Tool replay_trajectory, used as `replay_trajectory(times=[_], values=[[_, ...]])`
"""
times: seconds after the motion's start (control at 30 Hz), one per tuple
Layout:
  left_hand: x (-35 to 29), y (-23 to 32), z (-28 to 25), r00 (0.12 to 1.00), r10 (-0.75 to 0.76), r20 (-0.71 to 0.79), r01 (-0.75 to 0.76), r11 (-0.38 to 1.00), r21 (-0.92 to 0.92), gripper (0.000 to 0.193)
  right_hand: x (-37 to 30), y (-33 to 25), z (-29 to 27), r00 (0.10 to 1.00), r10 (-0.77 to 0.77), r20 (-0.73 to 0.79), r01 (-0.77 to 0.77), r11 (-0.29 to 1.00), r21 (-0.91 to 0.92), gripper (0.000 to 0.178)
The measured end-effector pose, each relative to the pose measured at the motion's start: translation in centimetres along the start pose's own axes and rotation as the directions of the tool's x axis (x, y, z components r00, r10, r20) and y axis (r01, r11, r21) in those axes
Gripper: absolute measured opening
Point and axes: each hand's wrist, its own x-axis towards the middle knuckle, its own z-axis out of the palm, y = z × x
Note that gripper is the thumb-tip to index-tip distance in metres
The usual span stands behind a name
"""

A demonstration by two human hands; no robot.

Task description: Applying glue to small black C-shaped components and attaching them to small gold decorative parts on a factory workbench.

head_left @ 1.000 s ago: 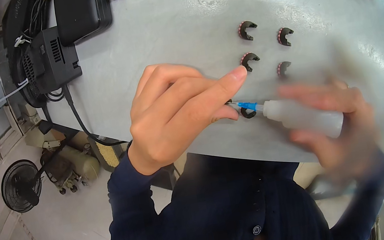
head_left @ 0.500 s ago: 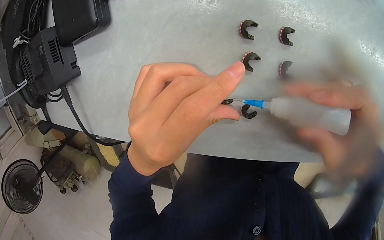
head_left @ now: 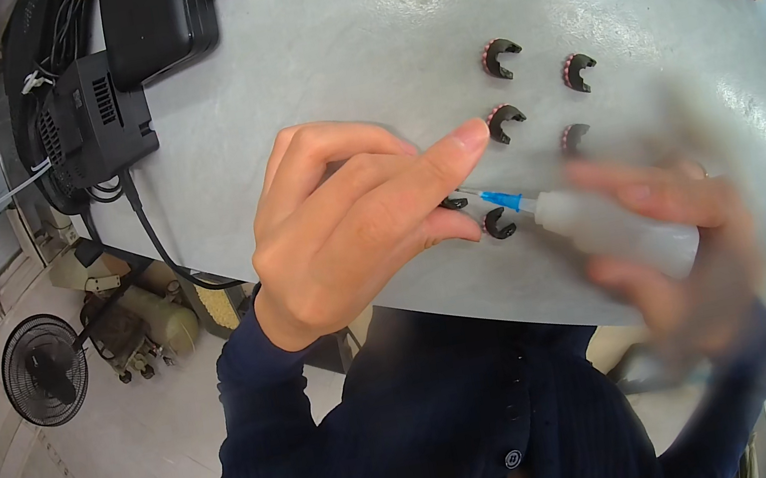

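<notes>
So the left hand (head_left: 350,224) pinches a small black clip (head_left: 454,203) on the table (head_left: 352,52), while the right hand (head_left: 684,249) grips a bottle (head_left: 615,231) whose needle runs leftward to that clip.

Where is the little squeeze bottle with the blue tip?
In the head view, the squeeze bottle is in the right hand, its blue tip beside the left hand.

A pale grey speckled surface (head_left: 352,52) is seen. Small black clips (head_left: 500,57) with pink edges are scattered at the upper right. A white bottle (head_left: 620,230) with a blue tip is seen. Dark blue sleeves (head_left: 260,411) are worn.
</notes>
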Motion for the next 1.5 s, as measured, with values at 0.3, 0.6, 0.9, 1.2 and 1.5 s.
replay_trajectory(times=[0.3, 0.6, 0.9, 1.2, 1.5], values=[[0.2, -0.1, -0.1, 0.999, 0.022, 0.037, -0.022, 1.0, 0.012, 0.069, -0.1, 0.1, 0.0, 0.999, -0.001, -0.036, 0.002, 1.0, 0.03, 0.042], [0.3, 0.1, -0.5, 0.995, 0.006, -0.101, -0.004, 1.0, 0.024, 0.059, -0.3, 0.9, -0.3, 0.959, -0.167, -0.23, 0.182, 0.982, 0.044, 0.044], [4.5, -4.4, -4.6, 0.987, -0.015, -0.158, 0.126, 0.677, 0.725, 0.019, -1.1, 0.7, 0.0, 0.919, -0.06, -0.389, 0.129, 0.98, 0.154, 0.037], [6.2, -4.5, -5.8, 0.981, 0.0, 0.195, -0.108, 0.833, 0.543, 0.017, -1.0, 0.3, 0.7, 0.881, 0.189, -0.434, 0.057, 0.868, 0.493, 0.034], [9.4, -4.7, -4.9, 0.915, 0.105, 0.391, -0.116, 0.993, 0.007, 0.033, -0.6, 0.2, 0.7, 0.884, 0.179, -0.432, 0.083, 0.849, 0.522, 0.032]])
